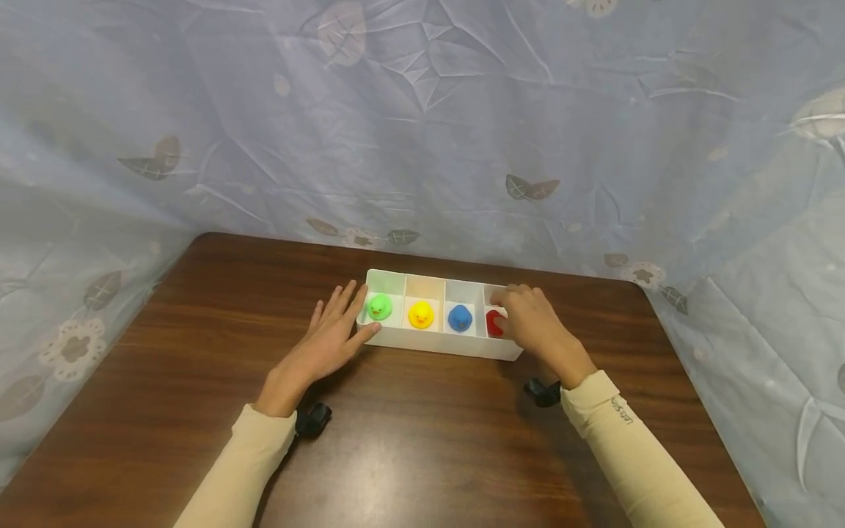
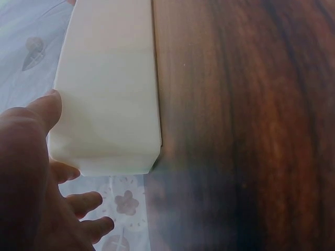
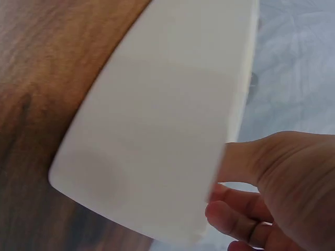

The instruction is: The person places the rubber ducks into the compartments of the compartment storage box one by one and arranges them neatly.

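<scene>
A white divided box [image 1: 439,341] lies across the wooden table, with one small rubber duck in each compartment I can see into. From left to right are a green duck [image 1: 379,306], a yellow duck [image 1: 421,314] and a blue duck [image 1: 460,318]. My left hand [image 1: 333,334] rests at the box's left end, fingers spread and fairly straight, thumb at the front rim. In the rightmost compartment, my right hand [image 1: 535,319] reaches down, thumb and fingers around a red duck [image 1: 494,323], mostly hidden by them. The right wrist view shows the thumb over the box wall [image 3: 152,115].
The brown table [image 1: 409,440] has rounded far corners. A pale leaf-patterned cloth [image 1: 422,147] hangs behind it and along both sides. Each wrist wears a black camera, the left one [image 1: 313,420] close above the tabletop.
</scene>
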Demonstrator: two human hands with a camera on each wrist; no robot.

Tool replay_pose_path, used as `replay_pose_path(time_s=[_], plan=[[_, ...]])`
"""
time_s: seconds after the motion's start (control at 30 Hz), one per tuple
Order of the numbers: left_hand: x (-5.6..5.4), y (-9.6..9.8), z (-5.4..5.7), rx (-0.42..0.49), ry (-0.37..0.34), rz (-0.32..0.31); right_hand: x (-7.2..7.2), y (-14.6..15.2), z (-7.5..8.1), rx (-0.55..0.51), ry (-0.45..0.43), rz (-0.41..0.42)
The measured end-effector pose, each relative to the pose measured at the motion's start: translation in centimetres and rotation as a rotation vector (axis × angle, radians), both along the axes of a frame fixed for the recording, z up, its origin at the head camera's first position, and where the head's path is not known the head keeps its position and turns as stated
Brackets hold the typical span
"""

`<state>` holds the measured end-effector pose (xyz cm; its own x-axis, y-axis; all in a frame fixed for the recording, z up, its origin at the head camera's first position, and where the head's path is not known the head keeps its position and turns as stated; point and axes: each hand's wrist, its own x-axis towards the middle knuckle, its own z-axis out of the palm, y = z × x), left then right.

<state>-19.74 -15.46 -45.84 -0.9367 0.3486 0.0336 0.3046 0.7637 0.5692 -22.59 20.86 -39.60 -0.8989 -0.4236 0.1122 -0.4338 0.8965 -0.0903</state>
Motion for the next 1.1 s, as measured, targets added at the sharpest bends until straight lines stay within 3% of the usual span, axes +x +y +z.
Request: replay_pose_path(time_s=[0.23,0.4,0.63,0.87,1.1], plan=[[-0.2,-0.2,0.3,0.003,0.002,0.008,0.0,-0.1,1.4,-0.033,0.006,-0.009],[-0.1,-0.3,0.2,0.002,-0.003,0.007,0.0,-0.2,0.5,-0.03,-0.033,0.0],[0.1,0.0,0.0,0.007,-0.01,0.0,0.2,-0.1,-0.5,-0.019,0.017,0.015],[0.1,0.1,0.1,0.008,-0.005,0.002,0.4,0.2,-0.4,-0.017,0.021,0.011],[0.1,0.0,0.1,0.012,-0.015,-0.001,1.6,1.2,0.3,-0.094,0.062,-0.053]])
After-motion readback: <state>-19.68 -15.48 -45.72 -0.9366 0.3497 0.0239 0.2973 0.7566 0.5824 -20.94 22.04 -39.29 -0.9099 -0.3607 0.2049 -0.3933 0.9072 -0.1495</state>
